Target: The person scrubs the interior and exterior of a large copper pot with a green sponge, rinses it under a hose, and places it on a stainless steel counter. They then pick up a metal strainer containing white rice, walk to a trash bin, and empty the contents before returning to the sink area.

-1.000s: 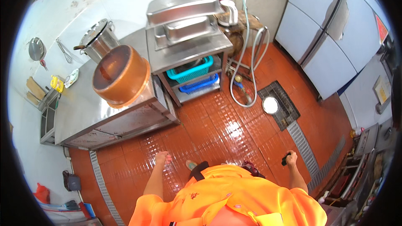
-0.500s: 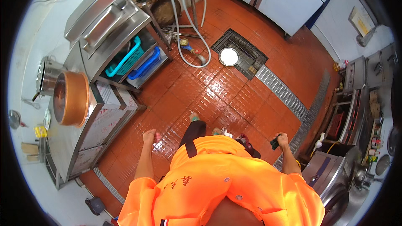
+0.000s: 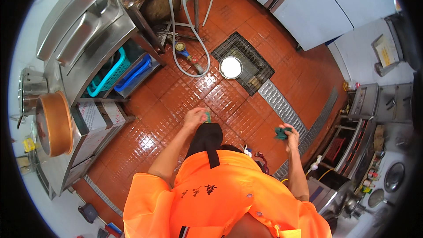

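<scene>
My right hand (image 3: 291,139) grips a dark green scouring pad (image 3: 282,133), which sticks out past the fingers on the left side. It is held in the air above the floor, near the metal drain cover. Out in front of my body, my left hand (image 3: 194,118) is loosely curled with nothing visible in it. Just beyond its fingers shows a bit of green footwear (image 3: 208,117) on my foot, under the dark apron or trouser leg (image 3: 207,136). A round white basin (image 3: 231,67) rests on the dark floor grate (image 3: 249,57) ahead.
Wet red tiles (image 3: 176,101) cover the floor. Left stands a steel counter with a copper-coloured pot (image 3: 55,123) and plastic baskets (image 3: 110,72). A grey hose (image 3: 189,35) loops down ahead. Right are a stove (image 3: 339,143) and a slotted drain cover (image 3: 282,105); a fridge (image 3: 308,9) stands behind.
My left hand has swung forward and right, over my foot. My right hand has risen slightly forward with the scouring pad. The view has shifted and the basin appears a little closer.
</scene>
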Tool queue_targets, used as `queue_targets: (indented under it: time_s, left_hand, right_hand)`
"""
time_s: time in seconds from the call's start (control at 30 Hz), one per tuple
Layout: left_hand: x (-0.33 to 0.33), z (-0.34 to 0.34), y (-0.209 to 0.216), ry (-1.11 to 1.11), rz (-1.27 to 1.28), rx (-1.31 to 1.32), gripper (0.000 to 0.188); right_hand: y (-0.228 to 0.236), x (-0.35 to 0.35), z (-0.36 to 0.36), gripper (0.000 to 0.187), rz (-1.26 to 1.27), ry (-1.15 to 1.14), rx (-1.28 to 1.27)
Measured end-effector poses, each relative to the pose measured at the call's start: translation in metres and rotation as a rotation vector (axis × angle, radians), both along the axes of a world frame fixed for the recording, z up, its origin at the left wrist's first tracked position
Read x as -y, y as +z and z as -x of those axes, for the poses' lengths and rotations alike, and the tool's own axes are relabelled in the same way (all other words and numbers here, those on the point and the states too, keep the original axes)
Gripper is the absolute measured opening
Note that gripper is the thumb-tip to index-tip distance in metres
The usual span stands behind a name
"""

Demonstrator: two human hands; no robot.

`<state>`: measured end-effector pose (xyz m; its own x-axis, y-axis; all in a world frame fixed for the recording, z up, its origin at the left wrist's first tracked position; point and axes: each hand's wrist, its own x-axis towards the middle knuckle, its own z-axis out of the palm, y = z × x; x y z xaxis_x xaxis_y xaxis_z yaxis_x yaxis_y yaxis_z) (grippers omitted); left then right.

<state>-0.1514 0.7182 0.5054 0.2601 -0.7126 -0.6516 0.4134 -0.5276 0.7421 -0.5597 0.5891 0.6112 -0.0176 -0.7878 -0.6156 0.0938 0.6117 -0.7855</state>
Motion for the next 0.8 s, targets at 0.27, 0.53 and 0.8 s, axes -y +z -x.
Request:
queue_targets:
  time_s: [0.27, 0.53, 0.8]
  left_hand:
    - [0.156, 0.068, 0.08, 0.115, 0.164, -0.742, 0.049]
    - [0.194, 0.03, 0.009, 0.801, -0.053, -0.423, 0.03]
    - [0.108, 0.057, -0.119, 1.012, -0.424, -0.165, 0.024]
  right_hand:
    - [-0.01, 0.104, -0.202, 0.036, 0.442, 0.521, -0.102]
    - [-0.071, 0.203, -0.265, 0.038, 0.681, 0.989, 0.024]
    - [-0.344, 0.361, -0.153, 0.018, -0.334, 1.037, -0.489]
